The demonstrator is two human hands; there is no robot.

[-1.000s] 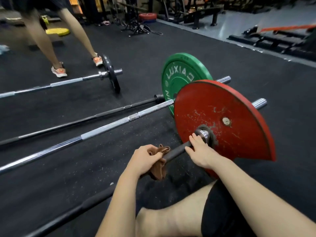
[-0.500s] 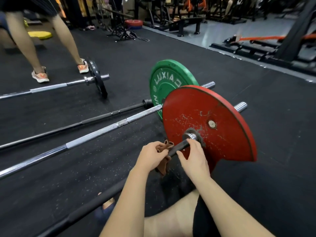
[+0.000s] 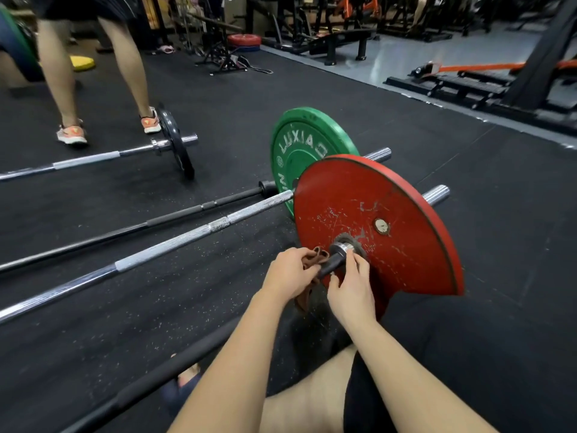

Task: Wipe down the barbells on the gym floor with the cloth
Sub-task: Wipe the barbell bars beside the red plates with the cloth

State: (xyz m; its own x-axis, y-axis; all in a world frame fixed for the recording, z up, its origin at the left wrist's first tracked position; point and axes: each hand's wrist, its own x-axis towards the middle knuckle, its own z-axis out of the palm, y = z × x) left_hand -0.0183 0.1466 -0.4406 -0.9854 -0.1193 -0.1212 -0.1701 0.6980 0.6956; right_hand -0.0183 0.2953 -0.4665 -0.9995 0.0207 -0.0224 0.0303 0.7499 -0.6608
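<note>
The left grip (image 3: 288,271) (a bare hand, like the other) is curled round a brown cloth (image 3: 314,255), holding it wrapped against the shaft of the nearest barbell (image 3: 331,265), close to the plate end. A loose tail of the cloth hangs below the bar. The right grip (image 3: 351,290) sits just beside it on the plate side, with its fingers (image 3: 354,260) laid over the bar at the steel collar (image 3: 342,247) and the thumb tucked under, so it holds the bar itself. The collar meets a scuffed red plate (image 3: 399,254), which stands upright on the black gym floor (image 3: 125,314).

A green plate (image 3: 299,145) stands just behind the red one. Two more bars lie alongside, a silver barbell (image 3: 175,242) and a black bar (image 3: 175,218) beyond it. Farther off lies a fourth bar (image 3: 87,159) carrying a small black plate (image 3: 176,145), with another person's legs (image 3: 59,85) in orange shoes standing beside it. The wearer's bare knee (image 3: 312,401) fills the lower edge of the view.
</note>
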